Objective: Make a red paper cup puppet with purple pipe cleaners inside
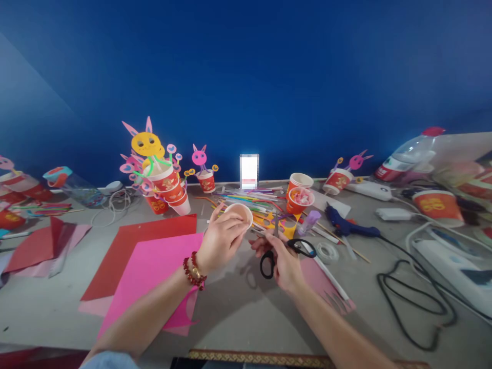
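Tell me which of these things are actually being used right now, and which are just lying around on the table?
In use:
left hand holding a paper cup
right hand holding black scissors

Lying about:
pink paper and red paper
glue gun
tape roll
straws
finished bunny cups
water bottle
black cable

Left hand point(221, 238) grips a paper cup point(239, 213); right hand point(282, 259) holds scissors point(286, 252).
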### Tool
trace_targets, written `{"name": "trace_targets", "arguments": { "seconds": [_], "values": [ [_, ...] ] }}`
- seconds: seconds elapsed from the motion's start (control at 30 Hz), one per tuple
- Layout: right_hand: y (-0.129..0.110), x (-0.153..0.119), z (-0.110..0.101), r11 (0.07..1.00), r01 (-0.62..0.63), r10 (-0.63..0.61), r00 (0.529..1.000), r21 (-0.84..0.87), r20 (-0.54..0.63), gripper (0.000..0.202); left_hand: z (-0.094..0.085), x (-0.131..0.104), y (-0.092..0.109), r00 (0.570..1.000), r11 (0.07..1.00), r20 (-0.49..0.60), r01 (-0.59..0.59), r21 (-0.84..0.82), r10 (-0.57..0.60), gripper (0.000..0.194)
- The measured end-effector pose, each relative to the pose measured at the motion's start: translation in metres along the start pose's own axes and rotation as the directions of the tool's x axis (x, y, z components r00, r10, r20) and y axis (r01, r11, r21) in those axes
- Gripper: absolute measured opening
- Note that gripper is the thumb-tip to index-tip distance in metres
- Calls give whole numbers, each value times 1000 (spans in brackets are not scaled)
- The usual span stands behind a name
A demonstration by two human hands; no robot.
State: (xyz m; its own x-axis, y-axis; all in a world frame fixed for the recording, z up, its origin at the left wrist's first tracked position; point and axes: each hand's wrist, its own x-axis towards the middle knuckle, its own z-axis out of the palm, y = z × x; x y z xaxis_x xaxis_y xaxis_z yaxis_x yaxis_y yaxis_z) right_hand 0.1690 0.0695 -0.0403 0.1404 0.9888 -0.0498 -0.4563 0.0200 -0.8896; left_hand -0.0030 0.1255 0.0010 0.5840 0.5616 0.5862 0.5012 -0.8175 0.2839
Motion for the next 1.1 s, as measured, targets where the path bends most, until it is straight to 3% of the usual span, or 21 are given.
{"name": "trace_targets", "arguments": {
  "seconds": [0.13, 0.33, 0.4, 0.47, 0.6, 0.7, 0.77, 0.93, 1.1],
  "values": [
    [-2, 1, 1, 998, -58, 58, 998, 13, -6, 28, 0, 0, -1, 1000, 999, 3, 24, -32, -24, 19],
    [-6, -2, -10, 947, 201, -164, 973, -252, 162, 22, -6, 2, -6, 987, 941, 59, 161, -298, -151, 15],
    [-8, -3, -13, 916, 244, -187, 962, -317, 201, 23, -8, 3, -6, 983, 917, 85, 180, -357, -160, 16],
    [-8, -2, -12, 934, 215, -163, 967, -286, 195, 23, -10, 4, -5, 988, 933, 76, 153, -325, -135, 16],
    [-7, 0, -4, 995, 60, -52, 993, -75, 104, 22, -10, 2, -3, 999, 996, 27, 24, -84, -22, 19],
    [-4, 0, 2, 999, -41, 41, 999, 24, 29, 24, -9, 0, -2, 996, 995, 54, -77, 59, 74, 28],
    [-3, 1, 3, 998, -60, 60, 998, 36, -1, 25, -7, 0, -2, 995, 993, 53, -86, 74, 83, 28],
    [-6, -1, -4, 988, 108, -95, 989, -114, 109, 21, -7, 1, -5, 999, 988, 16, 46, -145, -44, 17],
    [-12, -7, -12, 825, 339, -251, 936, -451, 245, 20, -9, 1, -8, 979, 901, 112, 203, -384, -172, 12]
  ]
}}
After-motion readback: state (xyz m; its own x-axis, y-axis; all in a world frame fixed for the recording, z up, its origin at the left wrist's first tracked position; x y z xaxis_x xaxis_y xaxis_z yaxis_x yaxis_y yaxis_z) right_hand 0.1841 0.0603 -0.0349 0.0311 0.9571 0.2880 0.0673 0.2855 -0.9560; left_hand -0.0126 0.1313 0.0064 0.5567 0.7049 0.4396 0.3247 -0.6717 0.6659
